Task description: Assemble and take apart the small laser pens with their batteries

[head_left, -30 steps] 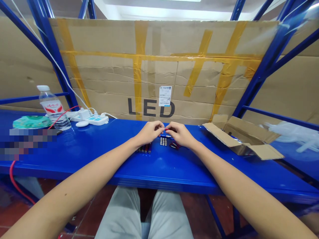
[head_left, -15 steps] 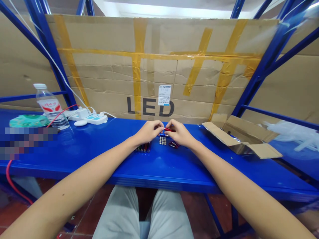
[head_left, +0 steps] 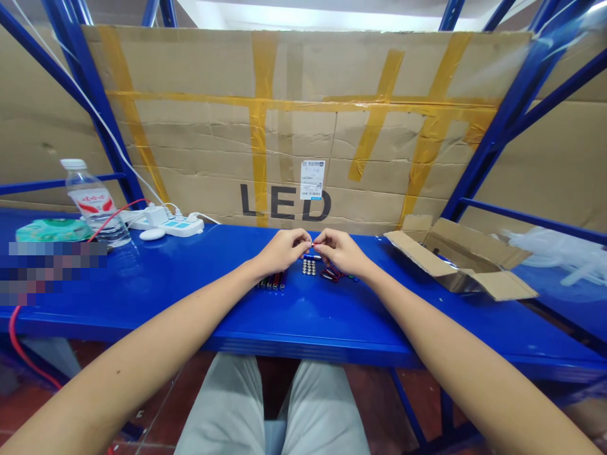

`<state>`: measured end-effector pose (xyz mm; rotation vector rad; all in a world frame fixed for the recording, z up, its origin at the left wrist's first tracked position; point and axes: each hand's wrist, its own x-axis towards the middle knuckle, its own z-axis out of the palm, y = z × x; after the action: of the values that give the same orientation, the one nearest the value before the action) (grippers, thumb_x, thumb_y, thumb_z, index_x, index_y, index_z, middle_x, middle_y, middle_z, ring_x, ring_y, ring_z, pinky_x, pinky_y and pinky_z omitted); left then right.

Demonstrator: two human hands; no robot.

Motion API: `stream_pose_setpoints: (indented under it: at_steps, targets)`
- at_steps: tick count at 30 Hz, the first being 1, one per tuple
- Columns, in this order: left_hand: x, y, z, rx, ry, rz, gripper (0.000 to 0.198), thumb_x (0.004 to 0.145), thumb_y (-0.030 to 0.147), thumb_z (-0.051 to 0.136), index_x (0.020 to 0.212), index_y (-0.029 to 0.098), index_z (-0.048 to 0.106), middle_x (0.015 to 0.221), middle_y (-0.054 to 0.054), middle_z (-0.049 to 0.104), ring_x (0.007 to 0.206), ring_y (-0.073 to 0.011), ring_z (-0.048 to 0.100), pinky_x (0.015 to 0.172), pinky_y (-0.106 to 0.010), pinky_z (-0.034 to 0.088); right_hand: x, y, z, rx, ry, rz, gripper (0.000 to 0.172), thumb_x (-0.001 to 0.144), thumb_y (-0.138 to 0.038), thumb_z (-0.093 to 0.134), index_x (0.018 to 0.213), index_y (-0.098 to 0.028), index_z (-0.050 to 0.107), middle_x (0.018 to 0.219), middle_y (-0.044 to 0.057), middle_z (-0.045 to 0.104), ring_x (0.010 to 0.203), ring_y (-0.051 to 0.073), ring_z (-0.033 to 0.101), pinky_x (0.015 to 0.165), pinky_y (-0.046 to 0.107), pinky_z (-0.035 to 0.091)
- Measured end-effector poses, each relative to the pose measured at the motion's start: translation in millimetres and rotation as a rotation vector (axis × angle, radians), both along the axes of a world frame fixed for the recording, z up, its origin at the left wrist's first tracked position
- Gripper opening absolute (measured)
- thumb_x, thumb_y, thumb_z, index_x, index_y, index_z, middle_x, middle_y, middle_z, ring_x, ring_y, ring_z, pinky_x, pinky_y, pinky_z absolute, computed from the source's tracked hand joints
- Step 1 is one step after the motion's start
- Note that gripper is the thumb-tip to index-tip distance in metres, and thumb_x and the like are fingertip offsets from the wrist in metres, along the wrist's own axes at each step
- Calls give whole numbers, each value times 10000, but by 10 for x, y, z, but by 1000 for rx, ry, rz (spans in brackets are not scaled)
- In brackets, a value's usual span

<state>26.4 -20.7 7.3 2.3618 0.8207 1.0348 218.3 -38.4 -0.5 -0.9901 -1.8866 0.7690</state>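
Observation:
My left hand [head_left: 286, 250] and my right hand [head_left: 340, 250] meet fingertip to fingertip over the blue table [head_left: 303, 322]. Between the fingertips is a small red and silver piece, mostly hidden; my right fingers pinch its red part. What my left fingers pinch is too small to make out. Just below the fingers lies a blue cylinder [head_left: 310, 257] with a silver end. Small silver button-like pieces [head_left: 308, 267] stand in rows beneath it. Several dark slim tubes [head_left: 274, 281] lie side by side near my left wrist. Dark red looped cords [head_left: 331, 273] rest below my right hand.
An open cardboard box [head_left: 462, 278] is on the right, with clear plastic [head_left: 564, 253] beyond. At left are a water bottle [head_left: 97, 205], a green packet [head_left: 53, 230] and a white power strip [head_left: 177, 225]. A large cardboard panel [head_left: 199, 151] backs the table.
The red piece, which showed along my right fingers before, is now mostly covered by them. My right fingers have closed in nearer the left fingertips. More of the cords below shows.

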Motion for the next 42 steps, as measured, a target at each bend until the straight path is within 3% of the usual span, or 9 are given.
stream_pose_setpoints:
  at_steps: [6, 10, 16, 20, 24, 28, 31, 36, 42]
  targets:
    - [27, -2, -22, 40, -18, 47, 146, 885, 248, 522, 887, 151, 632, 727, -17, 656, 651, -137, 580, 627, -255, 432, -26, 29, 8, -38, 64, 25, 138, 787, -306, 614, 824, -202, 531, 606, -35, 552, 503, 135, 527, 513, 290, 424]
    - [96, -64, -17, 141, -91, 66, 220, 891, 205, 505, 1073, 153, 618, 911, -53, 688, 749, -152, 614, 725, -288, 477, -80, 72, 24, -23, 226, -5, 204, 772, -302, 618, 934, -188, 570, 686, -20, 587, 606, 139, 552, 604, 303, 457]
    - [128, -80, -41, 378, 103, 37, 715, 717, 301, 750, 1352, 181, 445, 1210, -131, 570, 1147, -291, 517, 976, -434, 431, -160, 35, 32, -223, 493, 0, 235, 786, -260, 591, 994, -200, 500, 684, -26, 594, 594, 141, 583, 618, 315, 471]
    - [130, -69, -42, 397, 139, 110, 641, 732, 272, 712, 1312, 161, 462, 1149, -124, 584, 1114, -290, 525, 954, -442, 438, -244, 5, -4, -239, 542, 19, 373, 760, -271, 643, 1028, -240, 385, 666, -55, 616, 592, 157, 624, 606, 319, 492]
    - [143, -71, -33, 397, 154, 153, 607, 710, 269, 707, 1264, 155, 488, 1099, -110, 596, 1067, -285, 541, 923, -430, 459, -299, 22, -37, -186, 561, 26, 431, 741, -337, 677, 1006, -250, 348, 662, -67, 630, 619, 160, 646, 688, 350, 525]
    - [106, -25, -39, 411, 155, 175, 595, 738, 274, 692, 1275, 140, 472, 1178, -136, 581, 1113, -292, 529, 950, -438, 453, -164, 34, 34, -78, 337, -132, 333, 789, -389, 627, 1004, -218, 439, 737, -6, 664, 711, 175, 654, 713, 343, 511]
    - [43, 31, -40, 415, 135, 178, 665, 745, 310, 716, 1324, 148, 432, 1219, -139, 568, 1155, -296, 516, 974, -447, 445, 41, -10, 175, 94, -61, -248, 185, 826, -355, 545, 791, -174, 563, 712, 20, 637, 672, 153, 594, 663, 299, 457]
    - [-18, 76, -37, 380, 95, 192, 686, 767, 318, 711, 1359, 156, 405, 1237, -135, 565, 1172, -285, 521, 980, -436, 453, 205, -157, 363, -103, -699, -7, 190, 749, -313, 618, 682, -147, 680, 616, 12, 622, 565, 124, 503, 532, 261, 353]
    - [7, 52, -59, 338, 71, 153, 721, 770, 339, 715, 1388, 167, 385, 1289, -135, 551, 1136, -269, 551, 960, -425, 472, 98, -195, 326, -202, -895, -34, 130, 709, -253, 664, 763, -156, 730, 670, 35, 681, 567, 139, 554, 514, 250, 370]
